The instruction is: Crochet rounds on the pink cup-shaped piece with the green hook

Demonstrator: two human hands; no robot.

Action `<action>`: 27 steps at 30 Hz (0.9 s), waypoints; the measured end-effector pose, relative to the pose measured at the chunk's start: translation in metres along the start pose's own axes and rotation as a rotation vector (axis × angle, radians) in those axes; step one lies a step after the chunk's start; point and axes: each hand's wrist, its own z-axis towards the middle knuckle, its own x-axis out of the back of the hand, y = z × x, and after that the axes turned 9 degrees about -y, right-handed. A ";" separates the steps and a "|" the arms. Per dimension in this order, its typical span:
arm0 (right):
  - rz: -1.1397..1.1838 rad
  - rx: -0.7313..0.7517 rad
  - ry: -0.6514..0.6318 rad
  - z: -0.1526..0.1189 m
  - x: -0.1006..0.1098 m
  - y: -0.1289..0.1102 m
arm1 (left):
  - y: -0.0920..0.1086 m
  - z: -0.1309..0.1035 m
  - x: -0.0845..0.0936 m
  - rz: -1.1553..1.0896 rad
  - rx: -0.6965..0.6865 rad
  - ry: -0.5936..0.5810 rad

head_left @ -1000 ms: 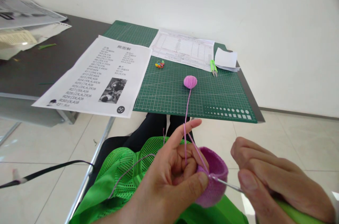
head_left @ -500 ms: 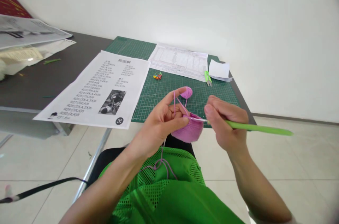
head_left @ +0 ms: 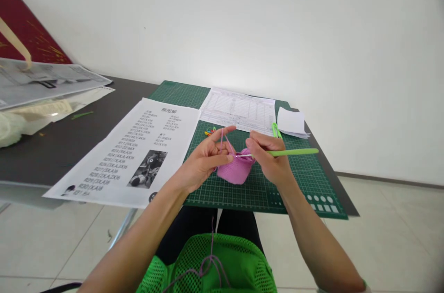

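Observation:
My left hand (head_left: 207,156) pinches the rim of a pink crocheted piece (head_left: 236,172), its index finger raised with pink yarn (head_left: 222,141) looped round it. My right hand (head_left: 272,156) grips a crochet hook with a light green handle (head_left: 300,151). The hook's metal tip lies at the rim of the piece, close to my left thumb. Both hands are over the green cutting mat (head_left: 222,196). More pink yarn (head_left: 210,260) trails across the green mesh garment on my lap.
A printed sheet (head_left: 121,159) lies left of the mat. A chart sheet (head_left: 239,108), small white papers (head_left: 291,121), green snips (head_left: 275,130) and colourful markers (head_left: 208,133) lie farther back. More papers and a bag (head_left: 12,127) are at the far left.
The view has shifted, so the table sits lower and more of the mat shows. Both hands and the pink piece are now over the mat, closer together. The pink yarn ball is no longer distinguishable.

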 end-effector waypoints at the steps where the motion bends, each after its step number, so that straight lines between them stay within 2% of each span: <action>1: 0.005 0.001 0.003 -0.001 0.000 0.000 | 0.000 0.000 0.000 -0.005 0.001 0.004; 10: 0.038 0.002 0.069 -0.008 -0.002 0.002 | 0.005 0.004 -0.008 -0.023 0.063 0.057; 19: 0.010 0.048 0.100 -0.005 0.000 -0.004 | 0.018 0.016 0.001 0.028 0.107 -0.018; 27: -0.016 0.040 0.063 -0.006 0.002 -0.008 | 0.012 0.013 0.004 0.044 0.120 -0.048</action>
